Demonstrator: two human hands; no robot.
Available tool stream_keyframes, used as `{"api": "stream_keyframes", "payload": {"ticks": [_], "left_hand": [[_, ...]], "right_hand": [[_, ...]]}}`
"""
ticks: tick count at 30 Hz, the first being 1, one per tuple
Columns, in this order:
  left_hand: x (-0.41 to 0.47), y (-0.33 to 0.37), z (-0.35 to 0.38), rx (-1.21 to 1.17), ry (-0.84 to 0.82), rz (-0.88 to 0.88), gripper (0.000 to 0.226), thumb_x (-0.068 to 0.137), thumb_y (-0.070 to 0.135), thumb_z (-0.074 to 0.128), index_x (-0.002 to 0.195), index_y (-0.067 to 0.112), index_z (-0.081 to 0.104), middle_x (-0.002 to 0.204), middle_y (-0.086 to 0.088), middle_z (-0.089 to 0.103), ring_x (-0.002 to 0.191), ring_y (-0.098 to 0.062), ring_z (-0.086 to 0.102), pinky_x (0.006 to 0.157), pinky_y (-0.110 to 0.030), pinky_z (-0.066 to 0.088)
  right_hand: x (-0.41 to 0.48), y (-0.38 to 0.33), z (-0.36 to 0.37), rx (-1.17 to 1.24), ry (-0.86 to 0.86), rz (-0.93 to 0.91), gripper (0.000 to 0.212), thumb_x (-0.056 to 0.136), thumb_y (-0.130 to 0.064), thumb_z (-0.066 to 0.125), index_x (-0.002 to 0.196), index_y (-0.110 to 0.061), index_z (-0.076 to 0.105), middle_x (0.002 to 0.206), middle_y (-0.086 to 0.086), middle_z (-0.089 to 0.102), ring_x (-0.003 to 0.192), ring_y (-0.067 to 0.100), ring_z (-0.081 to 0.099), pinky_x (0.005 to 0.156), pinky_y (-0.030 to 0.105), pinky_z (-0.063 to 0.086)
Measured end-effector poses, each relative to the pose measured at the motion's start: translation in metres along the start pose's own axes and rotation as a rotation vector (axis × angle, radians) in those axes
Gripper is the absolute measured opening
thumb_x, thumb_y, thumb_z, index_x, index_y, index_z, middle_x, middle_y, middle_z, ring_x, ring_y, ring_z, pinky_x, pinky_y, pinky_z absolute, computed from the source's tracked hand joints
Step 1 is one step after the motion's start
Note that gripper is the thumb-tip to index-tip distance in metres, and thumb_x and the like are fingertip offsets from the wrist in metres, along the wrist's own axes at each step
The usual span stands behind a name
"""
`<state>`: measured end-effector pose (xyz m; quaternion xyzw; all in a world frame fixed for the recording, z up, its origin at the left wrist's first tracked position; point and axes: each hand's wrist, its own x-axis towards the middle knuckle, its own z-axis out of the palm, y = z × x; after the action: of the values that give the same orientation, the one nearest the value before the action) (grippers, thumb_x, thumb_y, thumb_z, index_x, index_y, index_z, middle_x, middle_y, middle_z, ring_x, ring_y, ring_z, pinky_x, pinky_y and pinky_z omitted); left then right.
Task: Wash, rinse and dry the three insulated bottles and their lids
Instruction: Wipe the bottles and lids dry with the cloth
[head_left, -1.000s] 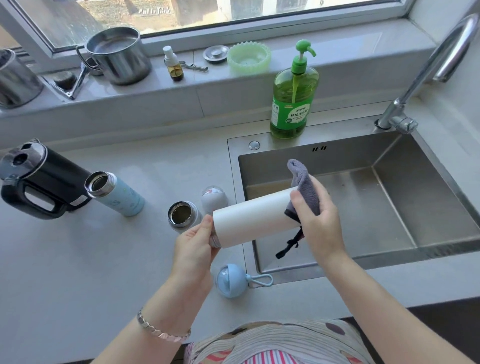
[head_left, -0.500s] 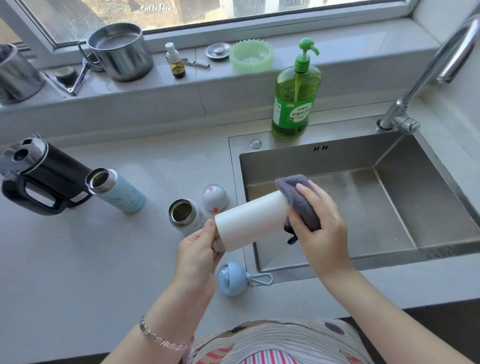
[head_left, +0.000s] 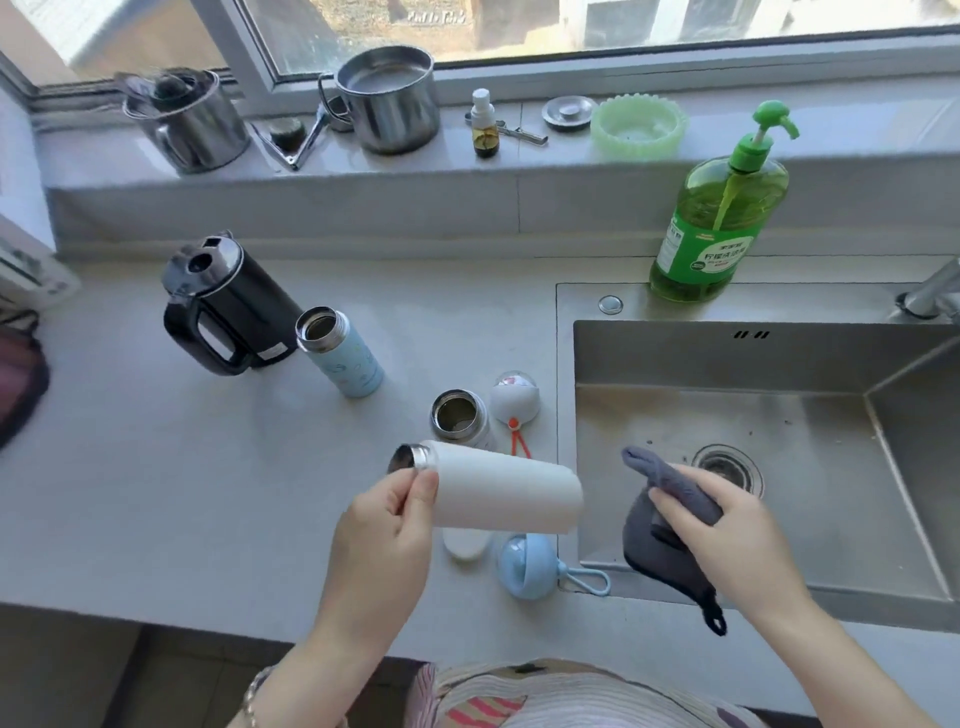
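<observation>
The left hand (head_left: 384, 525) grips the white bottle (head_left: 506, 493) by its steel neck, thumb and fingers curled round it. The bottle is held sideways above the bench (head_left: 156, 493), open mouth toward 9 o'clock, base toward 3 o'clock and just reaching the left rim of the sink (head_left: 727, 358).

The right hand (head_left: 727, 535) is at 3 o'clock of the bottle, apart from it, over the sink basin. Its fingers are curled round a bunched grey cloth (head_left: 660, 525), whose loop hangs down at 6 o'clock.

Below the white bottle, at 6 o'clock, a white lid (head_left: 465, 545) lies on the bench, and just beside it at 3 o'clock is the blue lid (head_left: 527, 566) with its loop toward the sink. At 12 o'clock of the white bottle stands the small bottle (head_left: 460, 418), open, with the round lid (head_left: 514, 400) and its orange strap touching it at 3 o'clock. The blue bottle (head_left: 345, 358) stands open at 10 o'clock, next to a black kettle (head_left: 228, 306). A green soap bottle (head_left: 719, 218) stands at the sink's 12 o'clock edge.
</observation>
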<state>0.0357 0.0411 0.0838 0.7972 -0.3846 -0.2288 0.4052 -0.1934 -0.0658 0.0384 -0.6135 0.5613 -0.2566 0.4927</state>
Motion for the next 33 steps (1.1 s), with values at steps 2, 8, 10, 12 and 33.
{"api": "stream_keyframes", "payload": {"ticks": [2,8,10,12,33], "left_hand": [[0.008,-0.011,-0.026,0.272,0.119,0.211,0.034,0.088,0.032,0.043,0.063,0.012,0.053,0.05,0.005,0.04,0.051,-0.014,0.039,0.047,-0.022,0.027],[0.066,-0.055,-0.054,0.849,0.312,0.491,0.035,0.084,0.024,0.038,0.056,0.008,0.049,0.049,-0.001,0.04,0.041,-0.023,0.04,0.043,-0.014,0.017],[0.089,-0.067,-0.046,1.011,0.341,0.566,0.034,0.081,0.022,0.04,0.051,0.008,0.049,0.045,-0.005,0.044,0.037,-0.023,0.046,0.04,-0.018,0.022],[0.107,-0.079,-0.039,1.074,0.359,0.616,0.034,0.081,0.021,0.041,0.05,0.01,0.049,0.044,-0.004,0.045,0.039,-0.023,0.048,0.04,-0.02,0.029],[0.078,-0.08,0.055,0.771,0.111,0.839,0.024,0.067,0.006,0.063,0.09,0.012,0.065,0.089,-0.002,0.068,0.079,-0.023,0.062,0.074,-0.029,0.036]], "right_hand": [[-0.001,0.001,-0.001,0.019,-0.011,0.036,0.026,0.087,-0.011,0.062,0.082,-0.036,0.064,0.076,-0.014,0.068,0.07,-0.007,0.059,0.056,0.0,0.038],[0.003,-0.005,0.004,-0.038,-0.053,-0.006,0.028,0.088,-0.014,0.061,0.076,-0.04,0.062,0.076,0.001,0.066,0.078,0.015,0.06,0.064,0.014,0.039],[0.005,-0.004,0.006,-0.05,-0.085,-0.04,0.026,0.087,-0.016,0.061,0.078,-0.04,0.065,0.071,-0.005,0.065,0.076,0.011,0.059,0.061,0.008,0.038],[0.007,-0.004,0.006,-0.054,-0.107,-0.06,0.032,0.087,-0.016,0.061,0.087,-0.048,0.06,0.074,-0.01,0.065,0.074,0.007,0.058,0.061,0.006,0.037],[-0.007,0.005,0.007,0.015,-0.071,0.013,0.032,0.084,-0.008,0.064,0.077,-0.04,0.067,0.07,0.001,0.065,0.062,0.004,0.054,0.059,0.005,0.037]]}}
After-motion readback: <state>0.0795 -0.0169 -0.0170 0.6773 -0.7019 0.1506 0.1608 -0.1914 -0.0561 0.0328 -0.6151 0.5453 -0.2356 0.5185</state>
